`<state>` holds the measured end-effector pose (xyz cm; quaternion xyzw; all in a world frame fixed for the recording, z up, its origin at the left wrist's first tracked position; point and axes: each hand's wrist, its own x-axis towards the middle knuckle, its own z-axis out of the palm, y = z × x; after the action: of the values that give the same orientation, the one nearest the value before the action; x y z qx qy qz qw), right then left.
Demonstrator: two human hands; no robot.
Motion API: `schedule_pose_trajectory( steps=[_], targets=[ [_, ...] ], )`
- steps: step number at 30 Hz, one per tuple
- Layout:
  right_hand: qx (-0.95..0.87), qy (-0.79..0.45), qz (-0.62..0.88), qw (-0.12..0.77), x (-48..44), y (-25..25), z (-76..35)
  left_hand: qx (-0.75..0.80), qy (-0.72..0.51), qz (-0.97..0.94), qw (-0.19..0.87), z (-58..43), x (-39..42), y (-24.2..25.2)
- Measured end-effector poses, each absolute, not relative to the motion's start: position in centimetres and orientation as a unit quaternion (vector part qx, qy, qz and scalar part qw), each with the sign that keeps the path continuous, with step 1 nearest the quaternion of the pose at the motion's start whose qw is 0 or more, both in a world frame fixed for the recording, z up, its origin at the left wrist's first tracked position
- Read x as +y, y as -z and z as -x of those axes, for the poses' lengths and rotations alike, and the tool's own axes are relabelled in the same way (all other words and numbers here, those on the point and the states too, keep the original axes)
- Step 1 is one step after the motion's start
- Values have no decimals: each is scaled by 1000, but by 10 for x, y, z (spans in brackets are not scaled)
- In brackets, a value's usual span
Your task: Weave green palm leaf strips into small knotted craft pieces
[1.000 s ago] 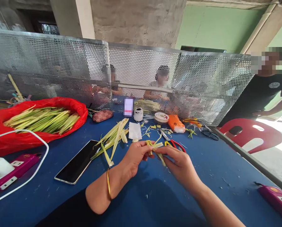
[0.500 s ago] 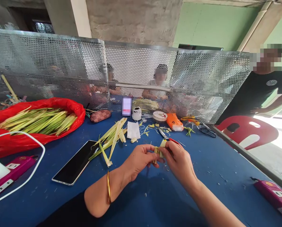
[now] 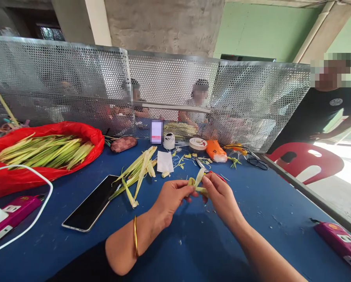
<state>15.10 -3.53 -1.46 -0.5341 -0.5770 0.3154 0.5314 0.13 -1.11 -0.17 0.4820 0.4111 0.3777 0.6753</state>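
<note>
A small folded piece of pale yellow-green palm leaf (image 3: 197, 184) is pinched between both my hands above the blue table (image 3: 193, 243). My left hand (image 3: 171, 197), with a gold bangle on its wrist, grips the piece's left side with closed fingers. My right hand (image 3: 220, 196) closes its fingertips on the right side. Loose leaf strips (image 3: 138, 172) lie just left of my hands. Red-handled scissors (image 3: 210, 172) lie partly hidden behind my right hand.
A red bag of green leaves (image 3: 42, 150) sits far left, a black phone (image 3: 90, 203) near my left arm. Thread spool (image 3: 169, 140), tape roll (image 3: 197, 144), orange glue gun (image 3: 216, 151) and glasses (image 3: 257, 162) line the perforated metal screen. Pink power strips lie at both edges. People sit behind; one stands right.
Both hands stay on the leaf piece and have turned it; a strip end now points up between the fingertips. The view has drifted slightly.
</note>
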Motion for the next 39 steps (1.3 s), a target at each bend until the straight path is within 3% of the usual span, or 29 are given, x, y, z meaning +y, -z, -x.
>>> schedule_pose_trajectory(
  steps=[8, 14, 29, 33, 36, 39],
  targets=[
    [-588, -435, 461, 503, -40, -5, -162, 383, -377, -383, 751, 11, 4, 1],
    [-557, -481, 422, 530, -39, -1, -164, 331, -312, -370, 810, 13, 5, 0],
    [-387, -639, 363, 557, -40, 2, -158, 329, -278, -390, 814, 13, 6, -2],
    [-465, -550, 412, 559, -40, 4, -155, 323, -291, -446, 782, 13, 4, 1],
    [-601, -343, 447, 567, -43, 5, -154, 333, -311, -477, 751, 10, 0, 2],
    [-732, -111, 429, 518, -47, 5, -154, 344, -336, -496, 723, 5, -6, 1]
  ],
)
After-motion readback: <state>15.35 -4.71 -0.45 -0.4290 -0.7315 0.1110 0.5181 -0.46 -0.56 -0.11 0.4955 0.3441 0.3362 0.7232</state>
